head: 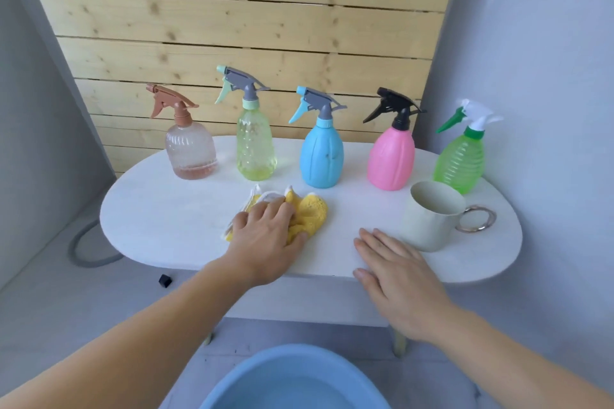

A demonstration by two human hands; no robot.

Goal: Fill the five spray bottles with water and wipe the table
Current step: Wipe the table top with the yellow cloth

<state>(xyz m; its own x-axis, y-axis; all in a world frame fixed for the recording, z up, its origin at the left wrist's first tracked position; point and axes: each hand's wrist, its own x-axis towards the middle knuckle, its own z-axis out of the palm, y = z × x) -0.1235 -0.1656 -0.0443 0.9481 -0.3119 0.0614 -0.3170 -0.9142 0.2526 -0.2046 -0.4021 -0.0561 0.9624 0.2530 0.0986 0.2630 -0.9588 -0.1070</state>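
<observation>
Several spray bottles stand in a row at the back of the white oval table [159, 216]: a clear brown-topped bottle [191, 151], a pale yellow-green bottle [255, 146], a blue bottle [321, 156], a pink bottle [391, 159] and a green bottle [460, 159]. My left hand [265, 242] lies on a crumpled yellow cloth [309, 212] in the table's middle, fingers curled over it. My right hand [398, 272] rests flat on the front edge, fingers straight, just left of a cream cup [428, 219].
A blue basin [295, 378] holding water sits on the floor below the table's front. A grey hose [86, 249] loops on the floor at the left. A small black object [165, 280] lies under the table edge. Wooden planks back the table.
</observation>
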